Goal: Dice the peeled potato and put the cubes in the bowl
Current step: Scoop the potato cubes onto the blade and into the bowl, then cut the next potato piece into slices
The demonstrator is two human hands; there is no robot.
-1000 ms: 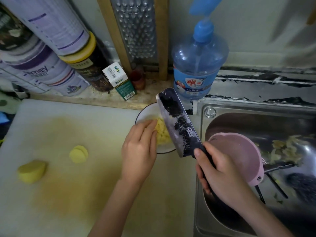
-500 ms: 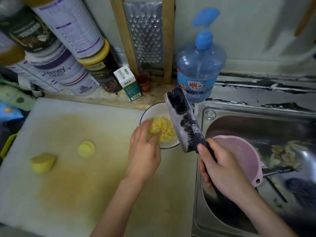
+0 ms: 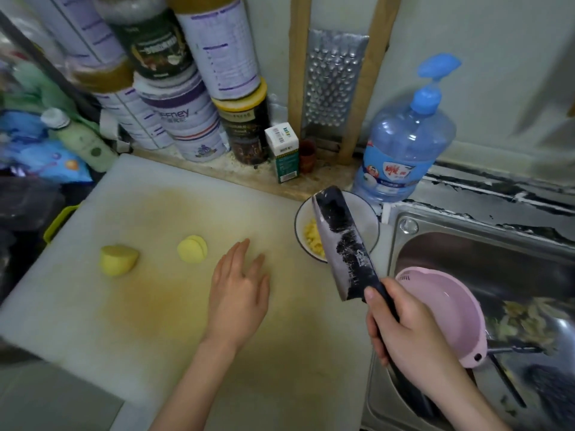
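A white cutting board (image 3: 155, 321) carries a peeled potato chunk (image 3: 118, 259) at the left and a small stack of potato slices (image 3: 192, 248) to its right. My left hand (image 3: 238, 293) hovers flat over the board, fingers straight, a short way right of the slices and holding nothing. My right hand (image 3: 410, 334) grips the dark handle of a cleaver (image 3: 342, 244), whose blade is tilted over a white bowl (image 3: 364, 217). Yellow potato cubes (image 3: 312, 239) lie in the bowl's left part; the blade hides the bowl's middle.
A steel sink (image 3: 466, 244) at the right holds a pink colander (image 3: 448, 312) and potato peels (image 3: 529, 318). A blue pump bottle (image 3: 404, 141), a grater (image 3: 333, 88), a small carton (image 3: 283, 150) and stacked tins (image 3: 186, 119) line the wall behind the board.
My left hand has left the bowl and moved left over the board toward the slices. The cleaver stays tilted over the bowl. The camera view has pulled back.
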